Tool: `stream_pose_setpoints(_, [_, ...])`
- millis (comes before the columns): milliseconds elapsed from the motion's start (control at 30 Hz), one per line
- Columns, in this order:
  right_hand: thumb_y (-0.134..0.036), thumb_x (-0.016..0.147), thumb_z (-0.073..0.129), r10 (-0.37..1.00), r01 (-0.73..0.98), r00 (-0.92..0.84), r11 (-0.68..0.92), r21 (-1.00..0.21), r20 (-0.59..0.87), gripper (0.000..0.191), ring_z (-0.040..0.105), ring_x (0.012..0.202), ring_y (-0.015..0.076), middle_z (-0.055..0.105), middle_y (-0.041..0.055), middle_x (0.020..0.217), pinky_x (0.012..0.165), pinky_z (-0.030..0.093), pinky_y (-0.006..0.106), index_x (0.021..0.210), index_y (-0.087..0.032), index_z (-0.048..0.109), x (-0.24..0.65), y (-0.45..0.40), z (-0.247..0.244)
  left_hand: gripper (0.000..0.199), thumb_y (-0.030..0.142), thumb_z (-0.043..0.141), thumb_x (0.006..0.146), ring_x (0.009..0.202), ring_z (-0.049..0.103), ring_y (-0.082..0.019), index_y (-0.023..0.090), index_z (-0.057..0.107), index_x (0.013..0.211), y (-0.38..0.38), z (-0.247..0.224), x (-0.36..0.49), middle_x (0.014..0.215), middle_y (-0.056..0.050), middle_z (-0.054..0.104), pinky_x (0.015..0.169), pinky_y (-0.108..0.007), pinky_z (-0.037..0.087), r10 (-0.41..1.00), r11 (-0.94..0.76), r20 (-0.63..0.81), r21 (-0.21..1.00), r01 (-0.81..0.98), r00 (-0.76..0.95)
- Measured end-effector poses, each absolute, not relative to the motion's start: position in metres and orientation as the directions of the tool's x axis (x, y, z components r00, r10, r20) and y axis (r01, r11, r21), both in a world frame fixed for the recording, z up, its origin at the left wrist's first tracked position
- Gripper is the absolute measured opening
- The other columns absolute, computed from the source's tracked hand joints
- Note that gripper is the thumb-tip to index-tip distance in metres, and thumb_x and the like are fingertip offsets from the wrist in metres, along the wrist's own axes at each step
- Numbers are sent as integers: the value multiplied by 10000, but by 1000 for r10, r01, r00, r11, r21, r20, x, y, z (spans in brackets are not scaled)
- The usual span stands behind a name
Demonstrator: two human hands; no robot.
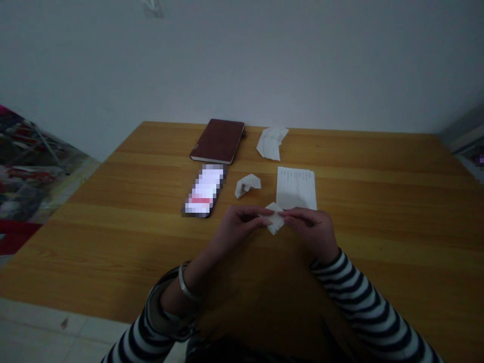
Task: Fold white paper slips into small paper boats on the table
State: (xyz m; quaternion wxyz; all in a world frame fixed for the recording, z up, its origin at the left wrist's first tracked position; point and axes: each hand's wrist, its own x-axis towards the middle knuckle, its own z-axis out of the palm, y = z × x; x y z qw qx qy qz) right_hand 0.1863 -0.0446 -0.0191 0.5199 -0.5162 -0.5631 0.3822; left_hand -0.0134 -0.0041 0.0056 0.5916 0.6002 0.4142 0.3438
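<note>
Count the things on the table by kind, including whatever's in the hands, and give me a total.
Paper pieces: 4 (flat sheet, pleated paper, crumpled paper, small folded paper pinched between left hand and right hand)
Notebooks: 1 (brown notebook)
Phones: 1 (phone)
Total: 6

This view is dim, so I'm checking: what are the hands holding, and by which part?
A small folded piece of white paper: the left hand and right hand pinch opposite sides of it between their fingers.
</note>
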Motion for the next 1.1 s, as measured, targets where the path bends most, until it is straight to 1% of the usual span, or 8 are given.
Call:
stream_pose_setpoints(200, [-276,685,825,996,-20,-15,85,-996,86,293,749,816,212,792,41,924,775,633,403,974,-277,778,191,-41,-23,410,121,813,663,917,736,-215,178,749,1063,-3,14,-16,980,-75,783,939,-394,563,853,171,-148,985,0,500])
stream_pose_setpoints(333, [-273,713,810,996,-84,-76,40,-996,46,294,750,886,215,786,42,981,840,622,414,1004,-279,769,190,-41,-23,337,131,785,707,971,728,-211,170,755,1040,-2,14,-17,1021,-85,775,977,-385,543,838,195,-166,981,-1,520])
stream_pose_setpoints(467, [-311,744,788,995,-110,-103,10,-994,21,301,738,959,220,769,60,1063,901,598,413,1039,-262,760,190,-40,-21,419,150,789,722,967,731,-204,163,716,1134,-2,12,-18,1051,-98,767,970,-371,547,808,269,-217,963,-15,548])
stream_pose_setpoints(600, [-302,724,799,995,-102,-100,-12,-995,-2,353,744,936,217,768,63,1064,882,608,414,1071,-263,749,190,-39,-23,414,138,768,741,1000,721,-203,160,707,1150,-2,11,-17,1075,-101,760,999,-366,527,809,288,-221,957,-39,545])
stream_pose_setpoints(733, [-268,691,816,997,-91,-73,15,-996,21,349,751,908,211,776,51,1034,847,624,402,1035,-273,758,189,-39,-25,340,146,738,775,1025,712,-199,179,729,1114,-3,10,-17,1090,-91,756,1021,-358,510,831,238,-189,971,-28,523])
stream_pose_setpoints(800, [-266,684,818,997,-74,-60,41,-996,46,328,756,885,212,782,51,1008,830,631,398,1007,-265,766,188,-39,-25,301,155,735,782,1019,715,-198,186,744,1081,-2,9,-17,1075,-87,760,1007,-346,519,844,191,-161,981,-7,511])
stream_pose_setpoints(933, [-275,726,786,994,-34,-20,107,-994,108,168,763,832,202,795,48,908,796,640,368,891,-247,786,185,-41,-23,225,153,754,758,943,735,-194,190,777,978,-2,8,-18,1027,-82,770,918,-315,566,853,125,-124,992,33,507])
stream_pose_setpoints(1100, [-235,706,806,981,-22,87,177,-984,174,86,756,691,170,793,39,781,635,634,257,787,-231,777,181,-45,-22,156,139,815,665,787,745,-168,182,792,813,-2,7,-15,866,-59,794,770,-261,598,925,69,-64,998,-1,376])
